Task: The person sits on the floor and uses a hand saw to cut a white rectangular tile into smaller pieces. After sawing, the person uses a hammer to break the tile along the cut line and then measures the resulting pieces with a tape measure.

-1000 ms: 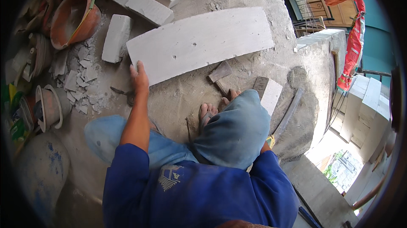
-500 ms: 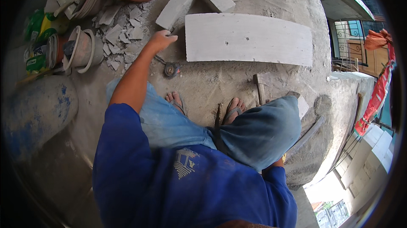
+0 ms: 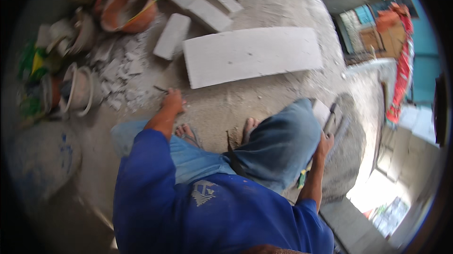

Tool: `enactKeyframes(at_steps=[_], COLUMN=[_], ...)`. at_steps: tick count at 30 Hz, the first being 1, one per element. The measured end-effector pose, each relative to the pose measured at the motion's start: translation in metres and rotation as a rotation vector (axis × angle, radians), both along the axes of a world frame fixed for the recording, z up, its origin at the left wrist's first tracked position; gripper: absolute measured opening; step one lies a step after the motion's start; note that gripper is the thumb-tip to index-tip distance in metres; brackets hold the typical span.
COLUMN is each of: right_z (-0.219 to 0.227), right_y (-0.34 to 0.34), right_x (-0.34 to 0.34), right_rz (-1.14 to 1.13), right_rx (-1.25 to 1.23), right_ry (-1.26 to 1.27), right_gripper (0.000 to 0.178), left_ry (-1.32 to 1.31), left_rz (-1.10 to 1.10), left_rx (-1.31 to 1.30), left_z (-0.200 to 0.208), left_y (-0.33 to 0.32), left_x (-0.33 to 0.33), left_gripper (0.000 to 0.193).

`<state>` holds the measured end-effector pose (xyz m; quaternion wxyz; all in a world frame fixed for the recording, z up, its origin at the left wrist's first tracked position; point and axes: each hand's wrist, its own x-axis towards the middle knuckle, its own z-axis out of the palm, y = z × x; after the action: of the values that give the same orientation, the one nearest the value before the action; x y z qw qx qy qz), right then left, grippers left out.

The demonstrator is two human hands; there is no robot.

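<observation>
My left hand (image 3: 173, 101) is closed, low over the concrete, in front of the left end of a large white block (image 3: 252, 55). A short dark strap (image 3: 161, 88) sticks out beside its fingers. The hand covers the place of the tape measure, whose body is hidden. To the right of my bent right knee, my right hand (image 3: 324, 143) is closed at the lower end of a long greyish piece with a dark tip (image 3: 333, 108); blur hides its kind. A small green and yellow thing (image 3: 302, 178) shows beside my right forearm.
Smaller white blocks (image 3: 210, 14) lie behind the large one. At the left are broken pieces (image 3: 123, 72), an orange basin (image 3: 128, 11), a pale bucket (image 3: 81, 88) and a blue-stained drum (image 3: 45, 155). A white block piece (image 3: 321, 112) stands by my right knee.
My left hand has come back from the large block's corner to the tape measure. My right hand has moved forward from behind my knee. The large block now appears tilted, and the hammer no longer shows.
</observation>
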<state>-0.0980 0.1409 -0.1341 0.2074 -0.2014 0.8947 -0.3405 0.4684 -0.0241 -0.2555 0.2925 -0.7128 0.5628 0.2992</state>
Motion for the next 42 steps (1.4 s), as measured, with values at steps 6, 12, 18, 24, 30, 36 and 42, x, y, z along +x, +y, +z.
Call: enactKeyframes(at_steps=[6,12,18,24,30,36,42], right_z=[-0.025,-0.058,-0.048,0.025,0.194,0.235,0.175], right_y=[0.031,0.054,0.043,-0.021,-0.136,-0.146,-0.156], right_x=[-0.051,-0.055,-0.063,-0.062,0.101,0.279,0.302], right_rz=[-0.098,-0.139,0.157,0.216,0.73,1.703,1.814], right_rx=[0.085,0.201,0.563,0.039,-0.637,-0.88,-0.529], right_ry=[-0.199,-0.192,0.16,0.237,0.192,0.378,0.251], right_gripper=[0.04,0.056,0.059,0.056,0.042,0.017,0.015], left_ry=[0.034,0.177,0.648,1.045,1.318,1.322,1.141], left_rz=[-0.067,-0.388,-0.258,0.421,0.763,0.84,0.965], left_rx=[-0.041,0.194,0.129,0.344,0.272,0.263,0.421], left_z=[-0.021,0.032,0.115,0.161,0.131,0.118,0.13], left_y=[0.002,-0.007,-0.002,-0.014,-0.023,-0.04,-0.033], left_x=[0.009,-0.031,-0.067,-0.083,-0.099,-0.089,-0.111], left_gripper=[0.08,0.073,0.072,0.045,0.044,0.035,0.037])
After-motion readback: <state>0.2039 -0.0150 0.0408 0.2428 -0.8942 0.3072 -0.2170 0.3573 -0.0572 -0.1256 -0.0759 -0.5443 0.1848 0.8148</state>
